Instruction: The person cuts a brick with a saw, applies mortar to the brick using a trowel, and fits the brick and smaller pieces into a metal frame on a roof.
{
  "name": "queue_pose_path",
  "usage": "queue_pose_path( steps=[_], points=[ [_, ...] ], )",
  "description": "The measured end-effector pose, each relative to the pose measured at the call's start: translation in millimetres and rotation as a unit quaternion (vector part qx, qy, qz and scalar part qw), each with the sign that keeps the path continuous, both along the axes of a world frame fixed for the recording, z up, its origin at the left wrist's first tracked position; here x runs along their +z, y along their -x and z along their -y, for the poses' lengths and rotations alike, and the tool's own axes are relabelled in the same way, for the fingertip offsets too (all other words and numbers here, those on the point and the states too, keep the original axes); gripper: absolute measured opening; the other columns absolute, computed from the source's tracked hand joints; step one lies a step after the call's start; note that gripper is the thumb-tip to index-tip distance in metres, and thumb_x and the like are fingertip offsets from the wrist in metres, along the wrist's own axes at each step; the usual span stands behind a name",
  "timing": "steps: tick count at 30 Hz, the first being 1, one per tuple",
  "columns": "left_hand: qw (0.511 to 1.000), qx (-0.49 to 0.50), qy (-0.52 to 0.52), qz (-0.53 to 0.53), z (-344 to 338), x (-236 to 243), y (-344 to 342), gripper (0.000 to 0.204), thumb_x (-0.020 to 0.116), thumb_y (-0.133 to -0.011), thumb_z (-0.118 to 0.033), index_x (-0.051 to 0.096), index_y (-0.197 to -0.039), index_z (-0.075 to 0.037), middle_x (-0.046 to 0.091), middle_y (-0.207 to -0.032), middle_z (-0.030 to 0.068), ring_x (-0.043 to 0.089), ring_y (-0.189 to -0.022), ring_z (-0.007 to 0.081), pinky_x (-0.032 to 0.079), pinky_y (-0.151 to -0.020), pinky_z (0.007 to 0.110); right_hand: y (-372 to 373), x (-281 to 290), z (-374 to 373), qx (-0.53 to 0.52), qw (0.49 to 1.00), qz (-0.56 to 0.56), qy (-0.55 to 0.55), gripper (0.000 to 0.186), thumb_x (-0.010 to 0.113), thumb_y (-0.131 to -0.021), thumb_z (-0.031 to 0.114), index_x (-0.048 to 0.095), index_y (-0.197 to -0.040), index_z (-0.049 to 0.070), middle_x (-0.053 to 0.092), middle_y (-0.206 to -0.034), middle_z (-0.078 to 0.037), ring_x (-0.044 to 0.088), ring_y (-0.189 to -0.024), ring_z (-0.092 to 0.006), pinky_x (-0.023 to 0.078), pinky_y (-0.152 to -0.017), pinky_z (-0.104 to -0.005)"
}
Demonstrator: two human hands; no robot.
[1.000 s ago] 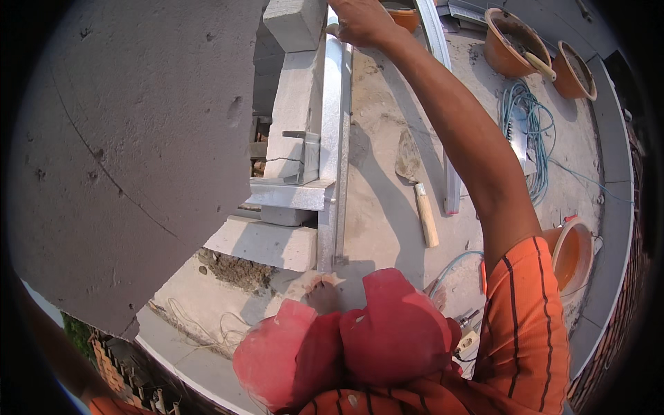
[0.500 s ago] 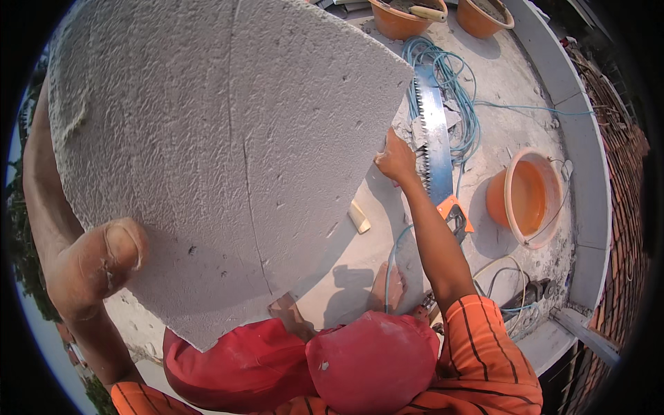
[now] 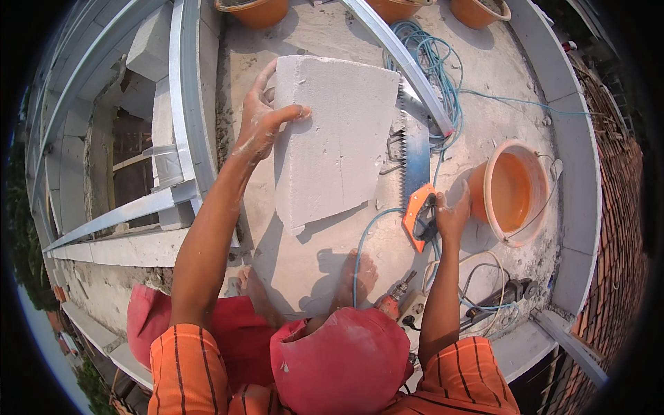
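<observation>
A pale rectangular block (image 3: 335,142) sits in front of me, with my left hand (image 3: 266,121) gripping its left edge, thumb on top and fingers round the side. Just right of the block lies a handsaw (image 3: 416,162), teeth facing left, with an orange and black handle (image 3: 415,225). My right hand (image 3: 451,211) is at the right of that handle, thumb and fingers apart; whether it touches the handle is hard to tell. Below, near my bare feet, are a red drill (image 3: 390,301) and a power strip (image 3: 411,310).
An orange bucket of liquid (image 3: 477,194) stands at right, other buckets (image 3: 470,17) beyond. Blue cable (image 3: 456,90) lies coiled under a metal profile (image 3: 394,52). Metal channels (image 3: 185,104) frame a block-walled opening at left. A low parapet (image 3: 581,207) borders tiled roofing (image 3: 619,270).
The large block has moved from close beneath the camera down and away. My right hand has left the block's edge and moved down beside the saw's handle; my left hand still grips the block.
</observation>
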State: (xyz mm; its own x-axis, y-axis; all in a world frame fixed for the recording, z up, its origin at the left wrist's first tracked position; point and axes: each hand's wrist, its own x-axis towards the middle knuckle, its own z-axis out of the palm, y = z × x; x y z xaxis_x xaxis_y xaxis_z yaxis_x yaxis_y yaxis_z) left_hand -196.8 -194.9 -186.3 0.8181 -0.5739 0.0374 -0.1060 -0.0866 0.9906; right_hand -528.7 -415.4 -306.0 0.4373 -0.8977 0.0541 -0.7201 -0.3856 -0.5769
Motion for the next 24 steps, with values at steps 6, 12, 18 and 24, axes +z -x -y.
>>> queue_pose_path(
  steps=[6, 12, 18, 24],
  points=[
    [0.983, 0.019, 0.080, -0.162, -2, -84, -50, 0.089, 0.067, -0.067, -0.022, 0.034, -0.146, 0.001, 0.057, -0.117, 0.0261, 0.063, -0.102, 0.0320, 0.055, -0.085, 0.039, 63, -43, -17, -0.062, 0.985, -0.017, -0.158, 0.069, 0.075, -0.078, 0.018, 0.045, -0.135, -0.007, 0.057, -0.126, -0.023, 0.057, -0.113, -0.0335, 0.044, -0.097, -0.0382],
    [0.981, 0.006, -0.005, -0.195, 11, -120, -86, 0.071, 0.058, -0.074, -0.024, 0.043, -0.139, -0.001, 0.057, -0.117, 0.0215, 0.060, -0.100, 0.0258, 0.049, -0.086, 0.034, 49, -14, -8, -0.108, 0.909, 0.102, -0.389, 0.054, 0.072, -0.076, 0.012, 0.054, -0.125, -0.003, 0.062, -0.110, -0.014, 0.062, -0.098, -0.0234, 0.052, -0.084, -0.0361],
    [0.969, 0.012, -0.218, -0.119, 25, -105, -86, 0.076, 0.064, -0.078, -0.040, 0.041, -0.139, 0.001, 0.056, -0.124, 0.0213, 0.057, -0.114, 0.0268, 0.047, -0.097, 0.036, 70, 14, -21, -0.113, 0.681, 0.330, -0.644, 0.029, 0.066, -0.075, 0.005, 0.061, -0.104, 0.006, 0.059, -0.101, -0.005, 0.058, -0.087, -0.0160, 0.053, -0.077, -0.0348],
    [0.977, 0.035, -0.206, -0.033, 29, -113, -75, 0.099, 0.084, -0.066, -0.045, 0.041, -0.139, 0.006, 0.059, -0.124, 0.0295, 0.060, -0.116, 0.0334, 0.047, -0.101, 0.040, 69, 93, -89, -0.062, 0.862, 0.227, -0.449, 0.014, 0.057, -0.074, -0.001, 0.053, -0.086, 0.006, 0.052, -0.076, -0.001, 0.047, -0.061, -0.0109, 0.041, -0.057, -0.0253]
  ],
)
